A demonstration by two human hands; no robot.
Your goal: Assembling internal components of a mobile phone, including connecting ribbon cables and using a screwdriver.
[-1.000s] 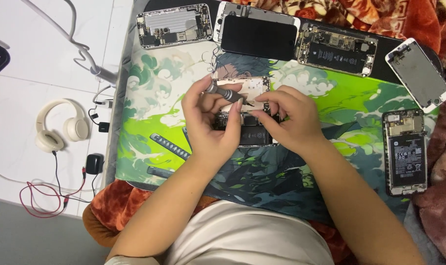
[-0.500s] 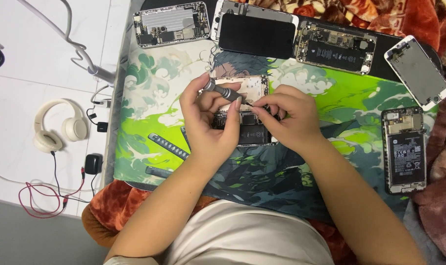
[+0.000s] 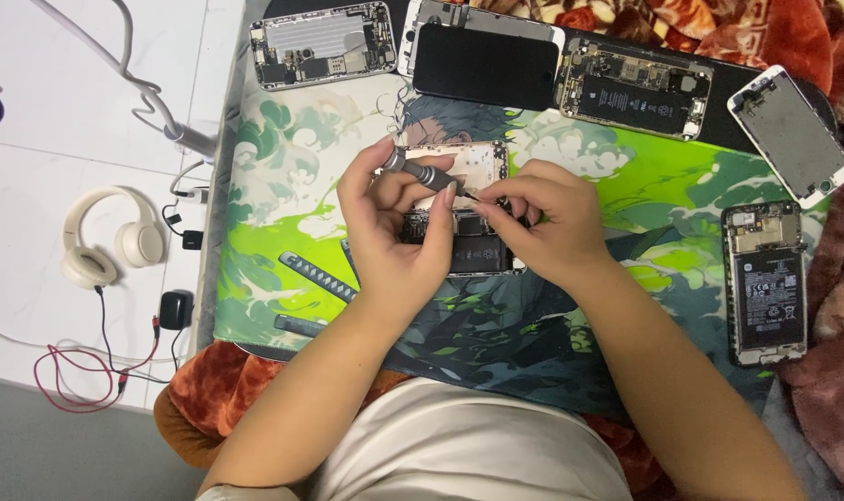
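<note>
Head view: phone (image 3: 468,243) perhaps half-hidden under hands (image 3: 399,237)

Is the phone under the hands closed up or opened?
Opened. The phone lies flat on the mat with its battery and inner parts bare, and the left hand holds a screwdriver over it.

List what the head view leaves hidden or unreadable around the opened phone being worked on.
- Screwdriver tip: head view, hidden behind the right hand fingers.
- Middle of the opened phone with exposed battery: covered by both hands.
- Left hand grip on the grey metal precision screwdriver: thumb contact hidden.
- Screws: too small.
</note>
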